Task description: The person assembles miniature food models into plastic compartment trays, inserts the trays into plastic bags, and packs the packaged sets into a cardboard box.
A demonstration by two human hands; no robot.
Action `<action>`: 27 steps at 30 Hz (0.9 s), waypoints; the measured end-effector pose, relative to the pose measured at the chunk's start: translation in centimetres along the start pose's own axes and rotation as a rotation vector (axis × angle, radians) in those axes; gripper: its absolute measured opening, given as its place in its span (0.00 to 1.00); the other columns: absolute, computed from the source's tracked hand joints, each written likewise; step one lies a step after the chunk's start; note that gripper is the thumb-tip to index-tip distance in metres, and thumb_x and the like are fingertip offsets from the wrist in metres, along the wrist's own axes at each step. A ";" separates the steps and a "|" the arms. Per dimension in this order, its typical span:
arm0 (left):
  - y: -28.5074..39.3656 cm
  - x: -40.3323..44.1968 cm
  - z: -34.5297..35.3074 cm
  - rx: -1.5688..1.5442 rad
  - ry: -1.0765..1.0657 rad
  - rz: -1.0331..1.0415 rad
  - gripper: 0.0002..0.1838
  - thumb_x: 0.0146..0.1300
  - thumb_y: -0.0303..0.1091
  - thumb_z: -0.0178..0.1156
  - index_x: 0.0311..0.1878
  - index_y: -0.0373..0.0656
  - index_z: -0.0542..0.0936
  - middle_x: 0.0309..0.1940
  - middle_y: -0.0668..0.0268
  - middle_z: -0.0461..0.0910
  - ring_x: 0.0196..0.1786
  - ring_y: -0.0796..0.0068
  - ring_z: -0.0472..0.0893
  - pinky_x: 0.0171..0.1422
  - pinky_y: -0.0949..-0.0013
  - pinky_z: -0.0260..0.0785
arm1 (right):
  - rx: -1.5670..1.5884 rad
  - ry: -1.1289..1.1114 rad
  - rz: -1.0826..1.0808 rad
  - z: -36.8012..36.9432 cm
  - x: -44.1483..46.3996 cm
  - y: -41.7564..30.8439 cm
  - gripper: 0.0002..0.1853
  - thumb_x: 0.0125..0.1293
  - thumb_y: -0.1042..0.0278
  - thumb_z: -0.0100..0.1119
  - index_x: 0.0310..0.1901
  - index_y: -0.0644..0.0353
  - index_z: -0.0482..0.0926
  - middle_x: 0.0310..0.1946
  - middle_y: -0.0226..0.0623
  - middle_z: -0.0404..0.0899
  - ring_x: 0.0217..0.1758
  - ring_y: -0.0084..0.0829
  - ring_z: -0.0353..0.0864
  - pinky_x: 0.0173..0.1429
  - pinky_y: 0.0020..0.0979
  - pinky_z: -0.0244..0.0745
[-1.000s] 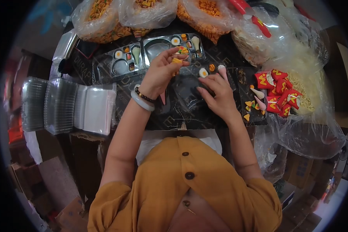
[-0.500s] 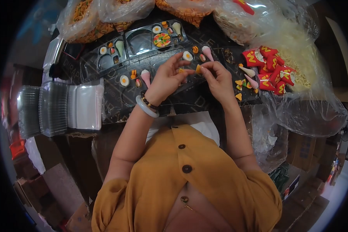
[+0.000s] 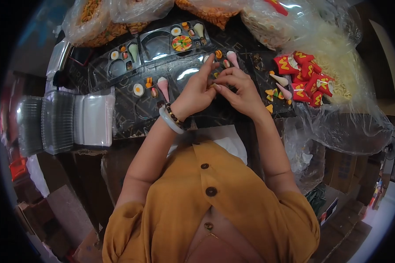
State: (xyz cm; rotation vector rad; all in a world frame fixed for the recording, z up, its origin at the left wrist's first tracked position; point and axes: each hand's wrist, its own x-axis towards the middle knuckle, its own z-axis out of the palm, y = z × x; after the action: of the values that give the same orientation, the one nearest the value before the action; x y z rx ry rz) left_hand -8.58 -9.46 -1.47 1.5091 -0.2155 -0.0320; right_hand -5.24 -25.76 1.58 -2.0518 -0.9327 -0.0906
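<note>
Both my hands meet over the clear plastic tray [image 3: 182, 75] in the middle of the table. My right hand [image 3: 240, 93] pinches a small yellow-orange toy pizza slice [image 3: 214, 85] between thumb and finger. Touching its fingertips is my left hand [image 3: 194, 93], closed at the thumb with its index finger raised; another yellow bit shows between the hands, and my fingers hide most of it. Around them are a pink toy ice cream cone [image 3: 233, 59], a toy burger [image 3: 218, 54] and a second pink cone [image 3: 163, 89]. Behind, a tray holds a round toy pizza [image 3: 181, 43].
Red toy fries packets [image 3: 300, 76] and loose pizza slices [image 3: 274, 94] lie to the right, beside a plastic bag [image 3: 355, 122]. Stacked clear trays [image 3: 57, 122] and flat plastic sleeves [image 3: 93, 119] stand left. Bags of small pieces [image 3: 210, 13] line the back.
My right hand has moved left, bringing its slice against my left fingertips. My left hand has shifted slightly right, and its index finger now points up more.
</note>
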 end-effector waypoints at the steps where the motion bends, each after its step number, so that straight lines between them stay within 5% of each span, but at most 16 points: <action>1: 0.2 0.2 0.2 -0.001 -0.005 0.004 0.40 0.56 0.14 0.51 0.72 0.42 0.47 0.58 0.54 0.67 0.44 0.73 0.79 0.42 0.76 0.70 | 0.016 -0.004 0.025 0.1 0.0 0.4 0.07 0.56 0.75 0.61 0.37 0.62 0.80 0.35 0.36 0.78 0.43 0.33 0.78 0.48 0.30 0.70; 3: 0.7 0.4 0.2 -0.001 -0.009 0.011 0.39 0.56 0.14 0.52 0.71 0.42 0.50 0.56 0.54 0.69 0.44 0.73 0.79 0.43 0.75 0.71 | 0.032 -0.008 0.047 0.0 0.2 0.7 0.06 0.57 0.75 0.60 0.38 0.63 0.79 0.34 0.35 0.77 0.41 0.30 0.78 0.47 0.28 0.71; 5: 1.0 0.7 -0.3 0.255 0.009 0.000 0.29 0.53 0.15 0.54 0.61 0.41 0.69 0.49 0.55 0.73 0.44 0.67 0.79 0.44 0.70 0.72 | 0.251 0.057 0.385 -0.4 0.2 0.9 0.06 0.61 0.73 0.59 0.38 0.65 0.79 0.33 0.33 0.78 0.37 0.23 0.77 0.43 0.23 0.71; 6: 0.7 1.1 -0.4 0.254 0.010 -0.001 0.29 0.53 0.15 0.54 0.61 0.41 0.69 0.49 0.55 0.73 0.44 0.67 0.79 0.44 0.70 0.72 | 0.250 0.056 0.385 -0.6 0.2 1.4 0.06 0.61 0.73 0.59 0.38 0.65 0.79 0.33 0.33 0.78 0.37 0.23 0.77 0.43 0.23 0.71; 8: 0.0 2.0 -0.7 0.653 0.120 0.264 0.14 0.52 0.19 0.57 0.43 0.39 0.81 0.41 0.55 0.74 0.43 0.60 0.78 0.45 0.64 0.72 | 0.373 0.047 0.518 -0.7 0.6 3.1 0.06 0.63 0.72 0.58 0.38 0.66 0.79 0.32 0.31 0.79 0.34 0.18 0.75 0.41 0.21 0.71; 11: 0.9 2.5 -0.2 0.896 0.073 0.174 0.06 0.51 0.23 0.59 0.33 0.39 0.82 0.37 0.55 0.73 0.40 0.55 0.77 0.44 0.60 0.71 | 0.190 0.054 0.446 -0.2 1.1 4.4 0.07 0.61 0.71 0.60 0.38 0.65 0.79 0.29 0.31 0.80 0.31 0.17 0.75 0.37 0.22 0.71; 18: -0.7 3.1 0.1 0.805 0.197 0.191 0.04 0.51 0.26 0.60 0.29 0.35 0.78 0.34 0.56 0.73 0.37 0.53 0.76 0.41 0.59 0.71 | -0.101 -0.140 0.544 -1.2 3.6 3.2 0.10 0.57 0.66 0.63 0.32 0.66 0.81 0.24 0.37 0.81 0.26 0.23 0.78 0.32 0.28 0.71; 23: -0.7 3.3 -0.3 0.748 0.207 0.180 0.04 0.51 0.24 0.59 0.28 0.34 0.74 0.33 0.52 0.73 0.36 0.50 0.76 0.40 0.58 0.70 | -0.243 -0.035 0.322 -1.6 3.8 3.1 0.06 0.56 0.71 0.62 0.34 0.62 0.81 0.27 0.41 0.81 0.29 0.37 0.80 0.36 0.33 0.72; 27: -0.8 3.2 -0.5 0.713 0.197 0.172 0.04 0.51 0.23 0.59 0.29 0.34 0.74 0.32 0.52 0.73 0.36 0.50 0.76 0.39 0.58 0.69 | -0.146 -0.182 0.056 -2.0 2.7 4.5 0.08 0.54 0.74 0.63 0.37 0.61 0.81 0.32 0.41 0.80 0.35 0.36 0.80 0.39 0.32 0.72</action>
State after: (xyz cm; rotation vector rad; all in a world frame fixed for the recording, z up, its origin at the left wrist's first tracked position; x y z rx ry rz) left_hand -5.29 -9.50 -1.87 2.1808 -0.2072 0.3648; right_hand 0.14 -27.29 0.80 -2.2484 -1.0040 0.0605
